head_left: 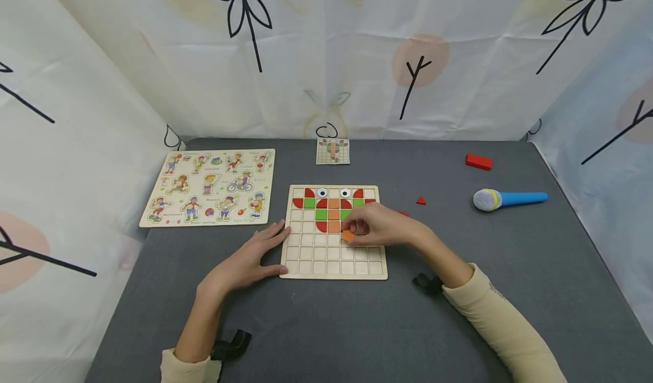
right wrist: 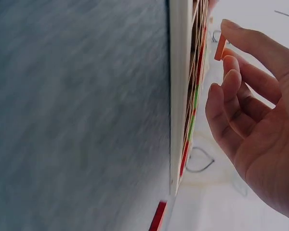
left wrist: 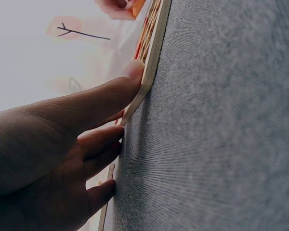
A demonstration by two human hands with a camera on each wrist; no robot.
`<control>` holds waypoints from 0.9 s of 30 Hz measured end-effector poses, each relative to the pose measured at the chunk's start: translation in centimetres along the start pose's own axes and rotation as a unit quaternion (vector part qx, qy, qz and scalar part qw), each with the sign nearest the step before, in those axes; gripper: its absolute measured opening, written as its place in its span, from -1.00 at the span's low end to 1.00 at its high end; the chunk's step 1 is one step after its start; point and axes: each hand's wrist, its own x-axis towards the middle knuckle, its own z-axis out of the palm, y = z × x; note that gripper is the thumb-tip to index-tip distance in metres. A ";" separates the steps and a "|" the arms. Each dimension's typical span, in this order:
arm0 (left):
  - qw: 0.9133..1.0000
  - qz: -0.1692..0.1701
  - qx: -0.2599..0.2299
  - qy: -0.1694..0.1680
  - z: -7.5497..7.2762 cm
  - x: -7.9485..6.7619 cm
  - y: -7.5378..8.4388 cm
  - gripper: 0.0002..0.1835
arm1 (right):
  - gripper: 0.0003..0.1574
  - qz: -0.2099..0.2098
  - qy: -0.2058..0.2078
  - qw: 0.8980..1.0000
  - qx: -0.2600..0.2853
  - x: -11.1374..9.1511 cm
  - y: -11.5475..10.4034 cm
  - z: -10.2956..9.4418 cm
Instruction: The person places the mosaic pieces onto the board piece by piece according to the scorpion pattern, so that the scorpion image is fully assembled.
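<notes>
A wooden grid board (head_left: 316,267) lies on the grey table, its upper rows partly filled with red, green and orange pieces and two eye tiles. My left hand (head_left: 244,263) rests against the board's left side; in the left wrist view its thumb (left wrist: 120,89) lies on the rim. Above the middle of the grid, my right hand (head_left: 380,224) pinches an orange square tile (head_left: 348,236) between thumb and fingertips. The right wrist view shows this tile (right wrist: 220,47) edge-on, held apart from the board. My right hand covers part of the board's right side.
Behind the board stands a small pattern card (head_left: 333,152). A picture puzzle board (head_left: 206,187) lies at the left. To the right are a small red triangle (head_left: 421,200), a red block (head_left: 478,161) and a blue toy microphone (head_left: 520,198). Patterned cloth (head_left: 326,60) hangs behind the table.
</notes>
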 end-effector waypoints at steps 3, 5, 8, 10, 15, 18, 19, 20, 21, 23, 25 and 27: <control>1.000 -0.010 0.008 -0.008 0.1 0.2 -0.5 0.04 | -0.76 -0.006 -0.007 1.000 -0.006 0.8 -0.5 0.3; 1.000 -0.014 0.012 -0.011 0.3 0.3 -0.8 0.05 | -0.76 -0.011 -0.015 1.000 -0.011 1.4 -0.7 0.5; 1.000 -0.004 0.011 -0.007 0.4 0.3 -1.1 0.05 | -0.76 -0.020 -0.027 0.999 -0.023 2.1 -1.0 0.9; 1.000 0.001 0.010 -0.003 0.4 0.3 -1.1 0.04 | -0.77 -0.018 -0.033 0.999 -0.032 2.4 -1.2 1.0; 1.000 -0.012 0.008 -0.010 -0.5 0.0 1.2 0.00 | -0.78 -0.009 -0.040 0.998 -0.043 2.8 -1.5 1.3; 0.999 -0.036 0.013 -0.026 -1.2 -0.1 2.9 -0.01 | -0.77 -0.010 -0.034 0.998 -0.046 2.9 -1.5 1.6; 0.998 -0.043 0.016 -0.033 -1.5 -0.1 3.4 -0.02 | -0.77 -0.011 -0.031 0.998 -0.048 3.0 -1.4 1.6; 0.998 -0.046 0.019 -0.036 -1.5 -0.1 3.6 -0.02 | -0.77 -0.012 -0.029 0.998 -0.049 3.0 -1.4 1.7; 0.998 -0.046 0.020 -0.037 -1.5 0.0 3.6 -0.02 | -0.78 -0.014 -0.027 0.998 -0.050 3.0 -1.4 1.7; 0.998 -0.046 0.019 -0.036 -1.5 0.0 3.5 -0.02 | -0.80 -0.017 -0.025 0.998 -0.052 3.0 -1.5 1.7; 0.998 -0.046 0.019 -0.036 -1.5 0.0 3.5 -0.03 | -0.81 -0.018 -0.025 0.998 -0.053 2.9 -1.5 1.7; 0.998 -0.046 0.018 -0.035 -1.5 -0.1 3.6 -0.02 | -0.81 -0.016 -0.026 0.998 -0.053 2.8 -1.5 1.7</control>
